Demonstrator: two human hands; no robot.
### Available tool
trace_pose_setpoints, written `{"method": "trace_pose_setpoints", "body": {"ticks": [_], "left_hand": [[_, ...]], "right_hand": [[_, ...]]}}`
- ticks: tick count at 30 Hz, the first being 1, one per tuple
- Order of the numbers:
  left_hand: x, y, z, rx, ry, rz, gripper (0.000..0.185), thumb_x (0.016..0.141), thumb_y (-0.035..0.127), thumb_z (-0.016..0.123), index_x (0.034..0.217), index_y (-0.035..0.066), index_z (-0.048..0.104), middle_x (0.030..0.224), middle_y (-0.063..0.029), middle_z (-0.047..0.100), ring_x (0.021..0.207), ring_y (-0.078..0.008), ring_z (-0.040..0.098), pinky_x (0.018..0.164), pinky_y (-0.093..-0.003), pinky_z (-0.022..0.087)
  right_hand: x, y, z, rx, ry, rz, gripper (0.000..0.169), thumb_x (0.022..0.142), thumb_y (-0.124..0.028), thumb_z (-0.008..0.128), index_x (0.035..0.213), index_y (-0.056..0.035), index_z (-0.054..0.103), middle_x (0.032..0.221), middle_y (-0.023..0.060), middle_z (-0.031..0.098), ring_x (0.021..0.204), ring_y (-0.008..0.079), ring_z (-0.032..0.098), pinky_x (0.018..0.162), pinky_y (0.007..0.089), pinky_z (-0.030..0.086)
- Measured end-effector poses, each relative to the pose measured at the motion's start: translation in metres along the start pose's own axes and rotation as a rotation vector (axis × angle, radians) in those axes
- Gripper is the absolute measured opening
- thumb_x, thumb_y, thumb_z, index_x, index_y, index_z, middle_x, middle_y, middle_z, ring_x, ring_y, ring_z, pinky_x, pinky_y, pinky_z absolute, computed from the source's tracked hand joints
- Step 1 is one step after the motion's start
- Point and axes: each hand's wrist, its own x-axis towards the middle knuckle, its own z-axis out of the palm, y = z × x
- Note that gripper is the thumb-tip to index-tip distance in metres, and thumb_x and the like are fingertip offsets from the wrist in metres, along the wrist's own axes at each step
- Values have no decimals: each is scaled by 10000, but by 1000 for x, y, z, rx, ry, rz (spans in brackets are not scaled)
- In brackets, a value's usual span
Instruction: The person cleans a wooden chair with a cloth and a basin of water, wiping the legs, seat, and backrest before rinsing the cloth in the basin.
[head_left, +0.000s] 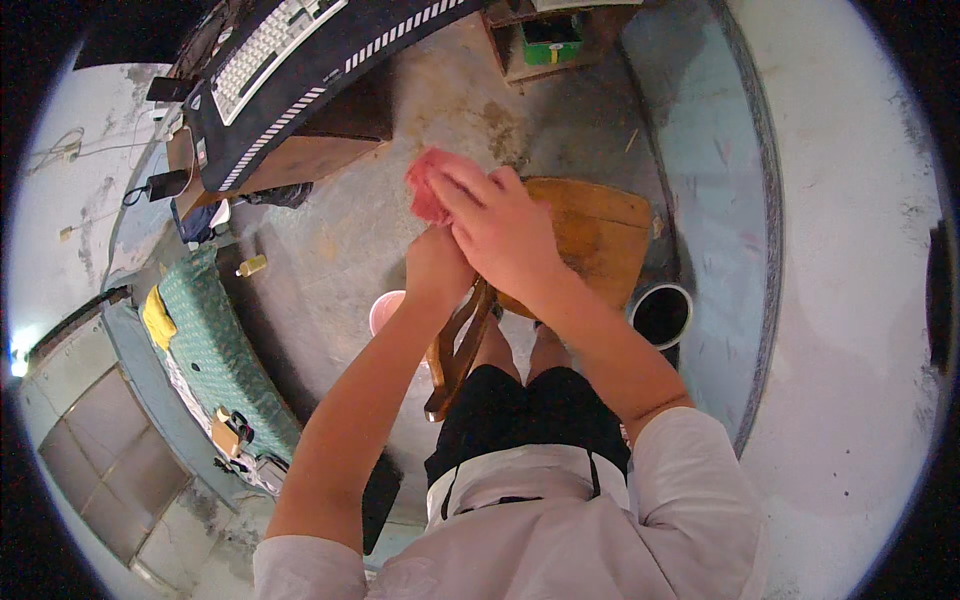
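Note:
A wooden chair (607, 232) stands tilted or turned before me, its broad flat panel to the right and slender curved bars running below my wrists. My left hand (439, 262) is closed in a fist at the upper end of those bars, and its fingers hide the part they grip. Just above and to the right, my right hand (504, 229) presses a crumpled pink cloth (429, 187) under its fingers. The two hands touch. Whatever lies beneath the cloth is hidden.
A pink bucket (384, 309) sits on the floor left of the chair; a dark-mouthed bin (661, 315) is by the right wall. At upper left, a desk holds a white keyboard (262, 56). A small bottle (252, 265) lies near a green-covered bed (225, 345).

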Motion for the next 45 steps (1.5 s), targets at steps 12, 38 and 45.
{"method": "trace_pose_setpoints", "body": {"ticks": [12, 38, 45], "left_hand": [[3, 4, 1, -34, 4, -112, 301, 1022, 239, 548, 1200, 4, 491, 919, -288, 731, 821, -501, 707, 743, -599, 559], [-1, 4, -6, -224, 18, -109, 401, 1066, 374, 409, 1209, 18, 525, 975, -333, 706, 932, -556, 665, 822, -641, 502], [2, 2, -2, -267, 42, -108, 430, 1085, 373, 366, 1293, 26, 512, 937, -345, 699, 918, -561, 661, 794, -640, 500]], "right_hand": [[-60, 56, 34, 55, 137, 79, 600, 885, -37, 662, 1474, -91, 557, 1462, 112, 597, 1056, 405, 604, 945, 456, 537], [-52, 16, 46, 173, 2, 414, 815, 895, -43, 638, 1631, -30, 288, 1344, 256, 625, 1054, 465, 660, 906, 500, 544], [-55, 22, 79, 308, 137, 426, 795, 916, -57, 615, 1617, 31, 249, 1297, 301, 649, 1074, 487, 656, 897, 540, 551]]}}
